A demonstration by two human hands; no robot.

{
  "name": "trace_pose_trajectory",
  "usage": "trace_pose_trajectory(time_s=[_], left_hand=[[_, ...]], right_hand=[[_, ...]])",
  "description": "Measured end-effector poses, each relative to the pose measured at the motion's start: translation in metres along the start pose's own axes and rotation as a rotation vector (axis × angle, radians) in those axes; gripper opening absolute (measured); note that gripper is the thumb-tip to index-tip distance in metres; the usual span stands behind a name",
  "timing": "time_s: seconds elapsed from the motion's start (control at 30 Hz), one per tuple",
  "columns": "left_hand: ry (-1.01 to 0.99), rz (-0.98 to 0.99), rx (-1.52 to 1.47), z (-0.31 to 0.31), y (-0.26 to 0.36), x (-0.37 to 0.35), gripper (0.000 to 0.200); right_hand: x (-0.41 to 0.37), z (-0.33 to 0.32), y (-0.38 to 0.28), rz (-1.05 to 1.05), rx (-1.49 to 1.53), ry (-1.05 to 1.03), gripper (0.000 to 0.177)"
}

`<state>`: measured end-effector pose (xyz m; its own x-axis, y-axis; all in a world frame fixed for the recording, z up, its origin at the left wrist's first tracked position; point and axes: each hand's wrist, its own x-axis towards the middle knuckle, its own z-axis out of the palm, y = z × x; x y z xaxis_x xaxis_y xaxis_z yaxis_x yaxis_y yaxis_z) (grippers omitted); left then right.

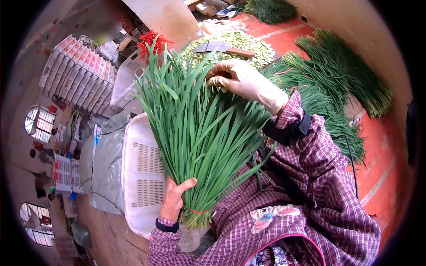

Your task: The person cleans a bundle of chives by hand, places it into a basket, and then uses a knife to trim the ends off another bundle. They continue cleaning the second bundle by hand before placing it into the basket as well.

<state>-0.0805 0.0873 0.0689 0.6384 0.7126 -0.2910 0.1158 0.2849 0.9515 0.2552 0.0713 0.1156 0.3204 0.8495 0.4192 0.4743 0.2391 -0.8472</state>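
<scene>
A bundle of garlic chives (191, 128) fans out upward in front of my body, its cut stems at the bottom. My bare left hand (172, 198) is closed around its lower part, thumb across the front, just above a red rubber band (195, 212). At the bundle's upper right, my right hand (246, 82), in a pale thin glove, has its fingers curled in a pinch against the leaves. Whatever lies between those fingertips is hidden. Behind the leaf tips, a knife (226, 48) with a wooden handle rests on a heap of pale green cut pieces (259, 46).
A white plastic basket (128, 177) stands left of the bundle. Several more bundles of chives (346, 71) lie on the red surface (381, 177) at right. Red bands (153, 43) hang behind. Stacked white crates (80, 73) and a grey sheet (108, 164) are at left.
</scene>
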Motion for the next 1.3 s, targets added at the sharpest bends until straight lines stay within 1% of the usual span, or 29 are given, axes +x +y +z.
trace_pose_trajectory(time_s=[0.07,0.1,0.27,0.37,0.47,0.5,0.53,0.6,0.63,0.67,0.73,0.8,0.83,0.87,0.93,0.97,1.0,1.07,1.1,1.13,1.2,1.27,1.3], left_hand=[[0.000,0.000,0.004,0.001,-0.001,0.000,0.058],[0.004,0.001,0.005,0.001,-0.001,0.000,0.059],[0.003,-0.022,-0.006,0.004,0.000,0.001,0.058],[0.002,-0.034,-0.011,0.003,-0.001,0.000,0.058],[0.011,-0.016,0.009,0.004,-0.002,0.000,0.056],[0.019,-0.002,0.021,0.006,-0.002,0.000,0.054],[0.024,-0.001,0.019,0.007,-0.001,0.000,0.054],[-0.006,0.005,0.006,0.011,0.002,0.001,0.051],[-0.004,0.006,0.003,0.011,-0.001,0.001,0.051],[-0.009,0.012,0.035,0.010,-0.003,0.002,0.050],[-0.011,0.020,0.065,0.010,-0.004,0.002,0.049],[-0.021,0.025,0.117,0.014,-0.003,0.002,0.047],[-0.022,0.044,0.097,0.019,-0.001,0.002,0.045],[-0.026,0.045,0.094,0.021,-0.001,0.004,0.045],[-0.033,0.030,0.113,0.023,-0.002,0.005,0.045],[-0.037,0.028,0.114,0.025,-0.002,0.006,0.045],[-0.036,0.024,0.124,0.027,-0.001,0.006,0.045],[-0.037,0.020,0.134,0.029,-0.001,0.006,0.045],[-0.043,0.023,0.148,0.029,-0.002,0.005,0.045],[-0.050,0.025,0.161,0.029,-0.002,0.005,0.044],[-0.044,0.036,0.167,0.030,-0.003,0.005,0.045],[-0.040,0.043,0.174,0.031,-0.002,0.003,0.046],[-0.033,0.023,0.158,0.031,-0.001,0.002,0.046]], right_hand=[[-0.003,-0.005,-0.001,0.099,0.137,-0.153,0.024],[-0.003,-0.002,0.001,0.126,0.208,-0.156,0.023],[-0.008,0.000,-0.001,0.159,0.250,-0.152,0.021],[-0.009,0.009,0.011,0.144,0.270,-0.124,0.020],[-0.011,0.021,0.023,0.044,0.112,0.016,0.018],[-0.014,0.021,0.016,-0.002,0.013,0.102,0.019],[-0.013,0.022,0.016,-0.005,0.015,0.098,0.019],[-0.013,0.024,0.016,-0.152,-0.194,0.470,0.019],[-0.002,0.014,0.022,-0.061,0.003,0.531,0.019],[0.003,-0.002,0.027,-0.031,0.204,0.543,0.019],[0.008,-0.027,0.020,-0.158,0.216,0.504,0.019],[0.004,-0.038,0.000,-0.257,0.127,0.460,0.020],[0.002,-0.033,-0.016,-0.288,0.183,0.495,0.018],[-0.002,-0.035,-0.029,-0.289,0.178,0.495,0.018],[-0.010,-0.036,-0.048,-0.309,-0.145,0.177,0.023],[-0.011,-0.028,-0.050,-0.170,-0.021,0.093,0.022],[-0.014,-0.025,-0.057,-0.114,0.042,0.009,0.022],[-0.008,-0.012,-0.038,-0.195,0.189,-0.018,0.020],[-0.007,-0.007,-0.035,-0.153,0.154,-0.038,0.019],[-0.009,-0.006,-0.037,-0.118,0.136,-0.055,0.013],[-0.008,0.002,-0.031,-0.114,0.116,-0.038,0.010],[-0.008,0.010,-0.027,-0.092,0.160,-0.009,0.009],[-0.007,0.012,-0.025,-0.228,-0.060,0.092,0.009]])
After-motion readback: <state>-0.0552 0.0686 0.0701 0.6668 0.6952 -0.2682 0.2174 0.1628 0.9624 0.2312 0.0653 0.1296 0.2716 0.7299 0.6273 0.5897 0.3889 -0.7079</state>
